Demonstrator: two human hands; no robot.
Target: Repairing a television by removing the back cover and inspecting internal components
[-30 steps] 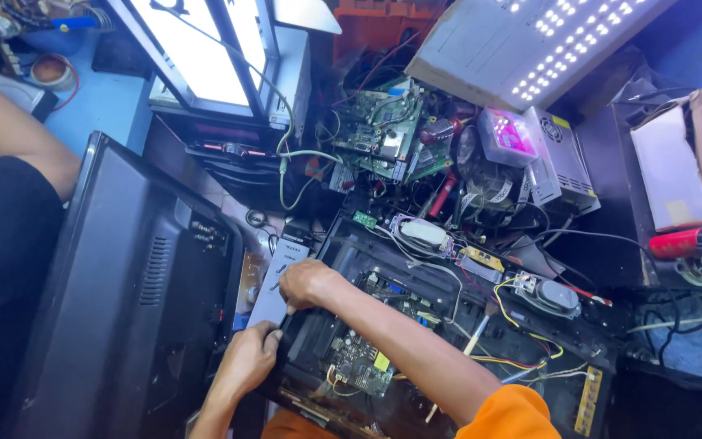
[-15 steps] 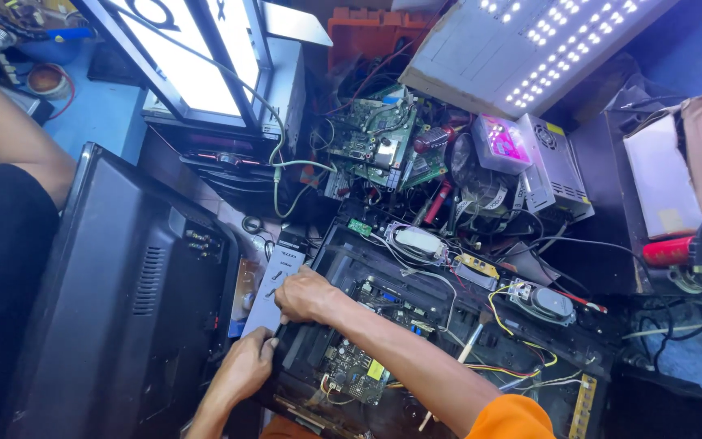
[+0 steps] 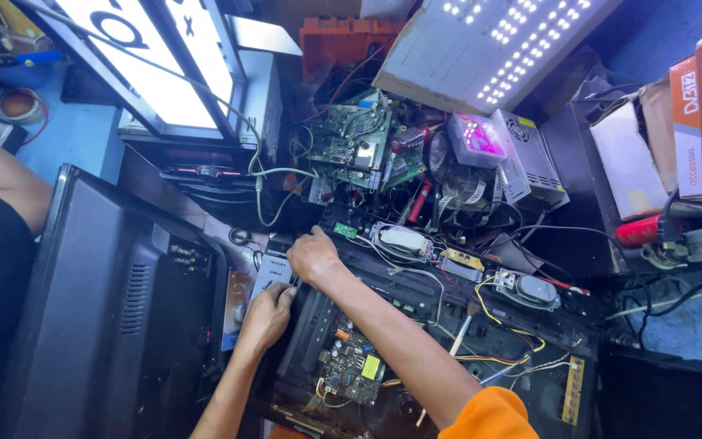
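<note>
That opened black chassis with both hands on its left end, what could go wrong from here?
1. The right hand rests at the edge of the black chassis beside loose wires; a slip might snag or pull them.
2. The exposed circuit board lies just right of the left hand; a brush could damage parts, or shock if it is powered, which cannot be told.
3. The black back cover stands close and could get knocked.

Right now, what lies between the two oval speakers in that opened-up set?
In the head view, a small yellow-topped board with black and white wires lies between the left oval speaker and the right oval speaker, on the opened black chassis.
</note>
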